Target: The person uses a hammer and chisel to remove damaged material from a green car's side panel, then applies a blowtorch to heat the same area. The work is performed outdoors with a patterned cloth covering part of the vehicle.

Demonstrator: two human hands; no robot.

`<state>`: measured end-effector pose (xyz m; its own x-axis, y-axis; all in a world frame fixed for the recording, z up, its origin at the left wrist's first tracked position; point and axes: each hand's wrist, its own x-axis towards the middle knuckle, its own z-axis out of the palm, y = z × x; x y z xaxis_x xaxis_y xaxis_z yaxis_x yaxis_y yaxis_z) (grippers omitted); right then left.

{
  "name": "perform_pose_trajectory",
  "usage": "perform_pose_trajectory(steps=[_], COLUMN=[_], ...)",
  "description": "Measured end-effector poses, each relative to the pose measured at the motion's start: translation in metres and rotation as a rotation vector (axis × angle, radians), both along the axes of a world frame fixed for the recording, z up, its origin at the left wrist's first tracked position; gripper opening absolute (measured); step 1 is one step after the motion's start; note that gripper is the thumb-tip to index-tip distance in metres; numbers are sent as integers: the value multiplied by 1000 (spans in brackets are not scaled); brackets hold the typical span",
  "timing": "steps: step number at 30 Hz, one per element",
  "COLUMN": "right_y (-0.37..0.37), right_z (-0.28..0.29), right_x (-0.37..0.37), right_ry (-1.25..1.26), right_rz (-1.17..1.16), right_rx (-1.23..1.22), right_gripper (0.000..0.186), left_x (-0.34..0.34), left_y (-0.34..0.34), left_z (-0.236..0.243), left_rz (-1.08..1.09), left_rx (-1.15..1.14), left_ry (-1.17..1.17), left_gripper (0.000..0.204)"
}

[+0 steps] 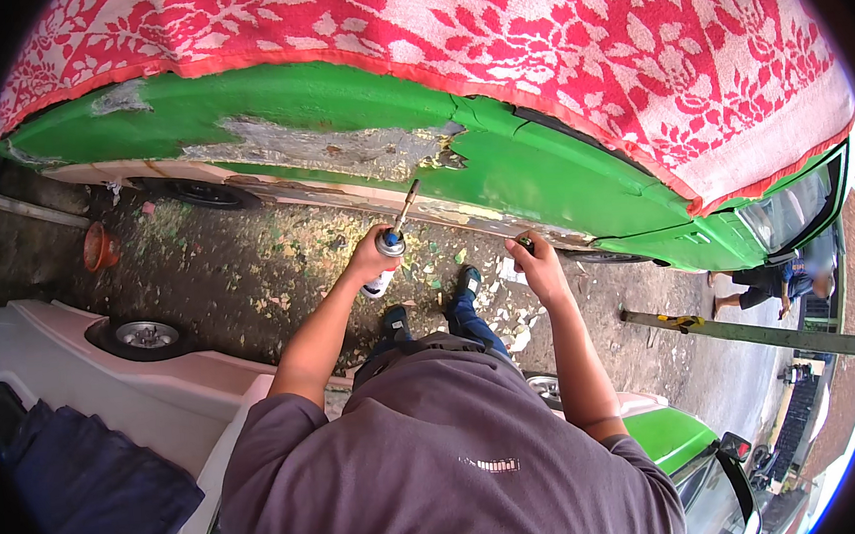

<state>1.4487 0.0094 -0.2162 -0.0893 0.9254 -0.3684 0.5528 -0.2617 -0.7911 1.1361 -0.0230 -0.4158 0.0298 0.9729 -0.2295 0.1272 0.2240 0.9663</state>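
Grasping: fingers of the left hand [367,262] wrapped around a gas torch [390,244], a canister with a white lower part, a blue collar and a metal tube. Tube [408,202] slants up and slightly right, its tip in front of the lower edge of a green car [539,177]. No flame visible. Right hand [543,265] well apart from the left, raised near the car's side; fingers curled around a small dark object [526,245], mostly covered by the grip, kind unclear. Cannot tell from this view whether it touches the bodywork.

Beyond the fingertips: a large bare patch [332,147] on the green car, grey and ragged, yellowish crumbs at its right end. Smaller scraped spot [123,98] farther left. Red-and-white floral cloth [550,34] draped over the upper part of the car, hem hanging along the side.

Underfoot: dark ground strewn with pale flakes [284,239], thickest left of the torch. Person's dark shoes [468,282] stand among them. Orange-red bucket [99,246] at far left, apparently tipped.

Behind the person, on the left: a pale car [173,420], wheel [146,335] showing, dark folded fabric [98,483] lying on it. To the right: a long post [774,334] with yellow-and-black tape [684,323]; past it, another person [786,282] in dark clothing, low to the ground.
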Motion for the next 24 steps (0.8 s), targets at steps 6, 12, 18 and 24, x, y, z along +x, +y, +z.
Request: perform_pose_trajectory(steps=[6, 12, 18, 24], right_y=[16, 29, 38, 43], right_z=[-16, -16, -19, -23], right_x=[0, -8, -1, 7], right_ry=[-1, -1, 11, 34], right_rz=[76, 134, 153, 151], right_rx=[-10, -19, -7, -26], right_gripper=[41, 41, 41, 41], left_x=[11, 14, 19, 28], left_y=[-4, -7, -2, 1], left_z=[14, 12, 13, 19], left_rz=[6, 53, 45, 35], left_rx=[2, -17, -66, -45], left_ry=[-39, 0, 45, -2], left_gripper=[66, 68, 67, 68])
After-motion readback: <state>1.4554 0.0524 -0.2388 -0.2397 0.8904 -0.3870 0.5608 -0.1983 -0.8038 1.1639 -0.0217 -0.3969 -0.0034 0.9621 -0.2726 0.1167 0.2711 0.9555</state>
